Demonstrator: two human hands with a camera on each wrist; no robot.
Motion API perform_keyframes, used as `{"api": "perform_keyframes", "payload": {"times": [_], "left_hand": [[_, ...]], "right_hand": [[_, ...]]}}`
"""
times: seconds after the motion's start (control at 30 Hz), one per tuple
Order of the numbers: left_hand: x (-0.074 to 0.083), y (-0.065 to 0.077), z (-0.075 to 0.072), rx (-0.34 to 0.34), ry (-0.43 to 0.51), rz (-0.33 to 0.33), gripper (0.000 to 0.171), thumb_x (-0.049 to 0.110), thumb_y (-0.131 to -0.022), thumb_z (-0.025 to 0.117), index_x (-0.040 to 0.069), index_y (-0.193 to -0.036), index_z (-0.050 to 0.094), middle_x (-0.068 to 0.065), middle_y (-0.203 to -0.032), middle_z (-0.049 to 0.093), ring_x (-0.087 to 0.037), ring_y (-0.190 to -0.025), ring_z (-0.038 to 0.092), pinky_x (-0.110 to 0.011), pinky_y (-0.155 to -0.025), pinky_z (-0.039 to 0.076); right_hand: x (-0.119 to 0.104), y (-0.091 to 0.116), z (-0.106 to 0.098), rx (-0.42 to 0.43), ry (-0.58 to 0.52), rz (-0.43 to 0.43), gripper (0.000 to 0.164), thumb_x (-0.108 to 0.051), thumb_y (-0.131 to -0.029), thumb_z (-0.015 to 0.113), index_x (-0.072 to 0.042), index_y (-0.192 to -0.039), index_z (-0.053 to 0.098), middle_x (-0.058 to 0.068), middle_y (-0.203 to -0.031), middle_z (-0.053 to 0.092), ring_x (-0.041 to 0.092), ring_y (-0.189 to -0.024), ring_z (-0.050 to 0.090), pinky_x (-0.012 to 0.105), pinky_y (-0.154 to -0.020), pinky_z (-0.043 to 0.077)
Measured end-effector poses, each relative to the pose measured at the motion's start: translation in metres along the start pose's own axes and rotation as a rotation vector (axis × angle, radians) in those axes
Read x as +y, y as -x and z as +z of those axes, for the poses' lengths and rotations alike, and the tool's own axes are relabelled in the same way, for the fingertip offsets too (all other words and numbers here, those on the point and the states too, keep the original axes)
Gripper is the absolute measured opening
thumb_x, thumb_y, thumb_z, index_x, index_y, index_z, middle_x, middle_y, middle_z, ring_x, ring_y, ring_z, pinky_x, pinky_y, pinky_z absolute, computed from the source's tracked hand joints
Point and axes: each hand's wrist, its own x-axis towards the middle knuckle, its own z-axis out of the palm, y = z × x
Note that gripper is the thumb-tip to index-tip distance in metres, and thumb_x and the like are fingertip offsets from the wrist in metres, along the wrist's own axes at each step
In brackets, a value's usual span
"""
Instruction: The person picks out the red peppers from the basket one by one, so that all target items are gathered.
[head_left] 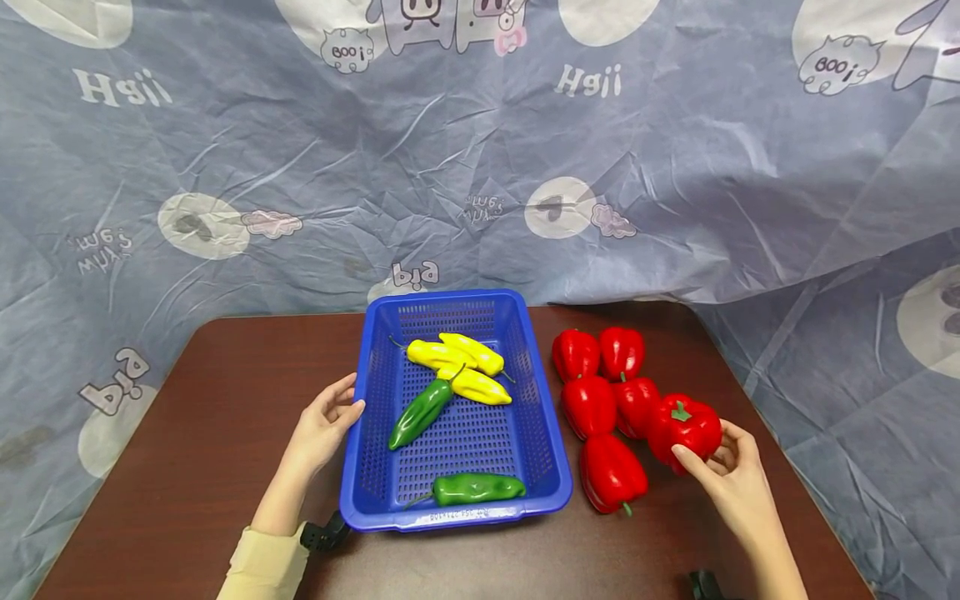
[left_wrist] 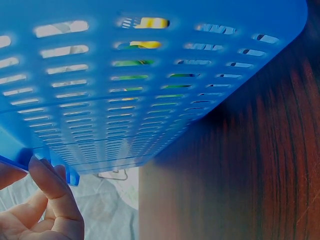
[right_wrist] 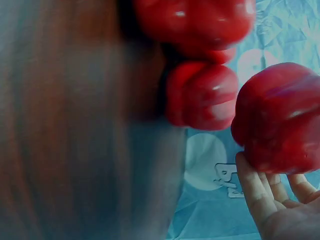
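My left hand (head_left: 321, 427) pinches the left rim of a blue perforated basket (head_left: 555, 450); the left wrist view shows the fingers (left_wrist: 52, 185) at that rim, the basket's slotted side above them. Inside lie yellow peppers (head_left: 480, 385), a long green pepper (head_left: 422, 414) beside them and another green pepper (head_left: 478, 488) along the near wall. On the right, my right hand (head_left: 731, 471) grips a red bell pepper (head_left: 693, 429), green stem up, thumb on its near side. In the right wrist view this bell pepper (right_wrist: 280, 120) appears apart from the others.
Several red bell peppers (head_left: 590, 407) cluster on the dark wooden table (head_left: 247, 400), close to the basket's right side. Behind the table hangs a wrinkled grey-blue printed cloth (head_left: 450, 167), which also runs along the right side.
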Motion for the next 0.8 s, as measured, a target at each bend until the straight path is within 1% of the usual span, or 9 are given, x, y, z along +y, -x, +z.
{"api": "perform_keyframes", "payload": {"times": [0.07,0.17,0.27,0.37,0.47,0.5,0.6,0.67,0.8], "left_hand": [[0.0,0.0,0.0,0.002,-0.003,-0.003,0.054,0.007,-0.098,0.059,0.002,-0.148,0.04,-0.027,-0.136,0.051,0.01,-0.085,0.059,-0.012,-0.078,0.049],[0.0,0.001,0.0,0.005,-0.006,-0.008,0.054,0.008,-0.098,0.059,0.003,-0.148,0.04,-0.026,-0.136,0.05,0.01,-0.085,0.059,-0.012,-0.078,0.049],[0.0,0.001,-0.001,0.007,-0.006,-0.013,0.054,0.009,-0.098,0.059,0.003,-0.148,0.04,-0.026,-0.137,0.05,0.011,-0.084,0.059,-0.012,-0.077,0.049],[0.0,0.001,-0.001,0.007,-0.005,-0.016,0.054,0.01,-0.099,0.059,0.004,-0.148,0.04,-0.025,-0.138,0.05,0.011,-0.084,0.059,-0.012,-0.077,0.049],[-0.001,0.001,-0.001,0.009,0.002,-0.015,0.053,0.009,-0.098,0.059,0.004,-0.148,0.04,-0.025,-0.137,0.05,0.011,-0.084,0.059,-0.012,-0.077,0.049],[-0.001,0.001,-0.001,0.011,0.002,-0.01,0.053,0.009,-0.098,0.059,0.003,-0.148,0.04,-0.026,-0.136,0.05,0.011,-0.084,0.059,-0.012,-0.077,0.049],[-0.002,0.0,0.0,0.013,0.004,0.0,0.053,0.007,-0.098,0.059,0.002,-0.147,0.041,-0.026,-0.135,0.051,0.01,-0.084,0.059,-0.012,-0.077,0.049],[-0.002,-0.001,0.001,0.015,0.006,0.007,0.053,0.006,-0.097,0.059,0.002,-0.147,0.041,-0.027,-0.134,0.051,0.01,-0.084,0.059,-0.012,-0.077,0.048],[-0.002,-0.001,0.002,0.017,0.016,0.008,0.053,0.005,-0.097,0.059,0.001,-0.147,0.041,-0.027,-0.134,0.051,0.009,-0.084,0.06,-0.012,-0.077,0.048]], "right_hand": [[0.002,0.002,0.002,0.01,0.042,0.047,0.077,-0.025,-0.089,0.073,0.004,-0.144,0.026,0.015,-0.124,0.05,-0.021,-0.082,0.044,0.0,-0.071,0.038],[0.005,0.005,0.005,0.013,0.096,0.122,0.085,-0.034,-0.087,0.075,0.003,-0.145,0.026,0.024,-0.129,0.048,-0.022,-0.079,0.039,-0.001,-0.068,0.035],[0.009,0.008,0.01,0.027,0.125,0.175,0.089,-0.038,-0.084,0.077,0.003,-0.145,0.026,0.026,-0.128,0.048,-0.02,-0.077,0.037,-0.001,-0.066,0.034],[0.012,0.01,0.014,0.038,0.136,0.201,0.091,-0.039,-0.083,0.077,0.004,-0.144,0.026,0.026,-0.127,0.047,-0.002,-0.088,0.052,-0.001,-0.064,0.034],[0.016,0.012,0.018,0.036,0.152,0.217,0.092,-0.041,-0.083,0.078,0.005,-0.143,0.026,0.025,-0.125,0.048,0.013,-0.095,0.055,0.002,-0.062,0.035],[0.017,0.012,0.019,0.033,0.155,0.218,0.092,-0.041,-0.082,0.078,0.005,-0.143,0.025,0.025,-0.125,0.047,0.013,-0.095,0.055,0.003,-0.062,0.035],[0.02,0.015,0.021,0.022,0.163,0.224,0.092,-0.042,-0.082,0.078,0.004,-0.142,0.026,0.023,-0.123,0.048,-0.005,-0.083,0.046,0.006,-0.063,0.038],[0.022,0.016,0.021,0.012,0.163,0.223,0.092,-0.042,-0.082,0.078,0.004,-0.142,0.026,0.022,-0.122,0.048,-0.008,-0.08,0.043,0.009,-0.063,0.04],[0.023,0.017,0.024,-0.006,0.174,0.217,0.094,-0.043,-0.083,0.077,0.006,-0.143,0.024,0.024,-0.122,0.047,0.012,-0.09,0.052,0.012,-0.063,0.041]]}}
